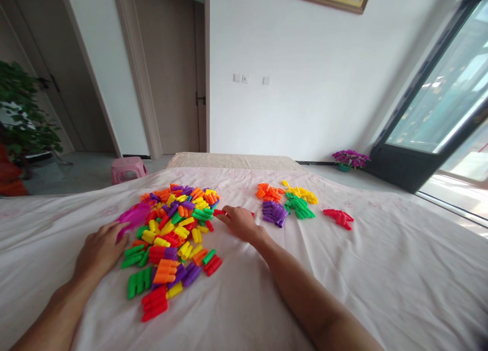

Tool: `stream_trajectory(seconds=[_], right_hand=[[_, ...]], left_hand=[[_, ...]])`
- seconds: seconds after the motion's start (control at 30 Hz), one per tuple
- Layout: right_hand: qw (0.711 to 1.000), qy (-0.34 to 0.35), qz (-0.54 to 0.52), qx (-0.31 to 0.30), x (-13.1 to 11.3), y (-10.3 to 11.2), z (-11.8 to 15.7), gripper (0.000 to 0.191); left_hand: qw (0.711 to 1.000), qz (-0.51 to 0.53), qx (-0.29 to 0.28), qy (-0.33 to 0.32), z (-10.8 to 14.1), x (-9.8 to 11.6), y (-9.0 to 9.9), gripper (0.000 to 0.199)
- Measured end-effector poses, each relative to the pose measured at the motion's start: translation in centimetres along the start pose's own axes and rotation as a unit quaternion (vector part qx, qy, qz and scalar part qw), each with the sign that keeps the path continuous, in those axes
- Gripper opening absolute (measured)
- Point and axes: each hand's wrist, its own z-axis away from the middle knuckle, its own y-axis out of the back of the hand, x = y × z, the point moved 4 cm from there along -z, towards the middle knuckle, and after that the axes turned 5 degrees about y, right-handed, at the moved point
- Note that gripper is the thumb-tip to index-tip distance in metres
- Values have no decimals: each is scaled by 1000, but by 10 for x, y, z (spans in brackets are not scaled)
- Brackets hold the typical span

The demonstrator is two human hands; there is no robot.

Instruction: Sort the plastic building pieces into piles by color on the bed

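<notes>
My right hand (242, 223) is closed around red bullet-shaped plastic blocks (218, 213), whose ends stick out on both sides of its fingers. It hovers or rests just right of a large mixed pile of such blocks (179, 229) in red, orange, yellow, green and purple. My left hand (102, 246) is at the pile's left edge, its fingers on a thin magenta plastic thing (134, 217). The fingertips seem to grip its near edge; its exact kind is unclear.
To the right lie separate groups: orange blocks (269, 192), purple blocks (275, 213), green blocks (300, 206), yellow blocks (305, 194) and red blocks (339, 218). All are on a pale cloth (244, 300). Beyond stand a pink stool (128, 169) and a flower pot (344, 167).
</notes>
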Motion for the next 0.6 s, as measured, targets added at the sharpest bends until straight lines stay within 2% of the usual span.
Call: stream_trajectory(seconds=[0.13, 0.3, 0.37, 0.43, 0.5, 0.6], right_hand=[[992, -40, -98, 69, 26, 15, -11, 41], [941, -113, -264, 182, 84, 44, -15, 44], [932, -147, -247, 222, 113, 58, -8, 47], [931, -185, -177, 259, 143, 74, 5, 49], [925, -235, -102, 281, 174, 88, 26, 48], [900, -323, -19, 293, 216, 103, 67, 45]], left_hand=[[1000, -29, 0, 2, -2, -2, -2, 58], [1000, -28, -5, 0, -5, -8, -9, 59], [1000, -26, -3, 0, -7, -11, -12, 57], [1000, -28, -3, 4, -8, -13, -14, 56], [999, -32, -6, 8, -9, -15, -16, 58], [999, -32, -16, 9, -10, -18, -20, 57]])
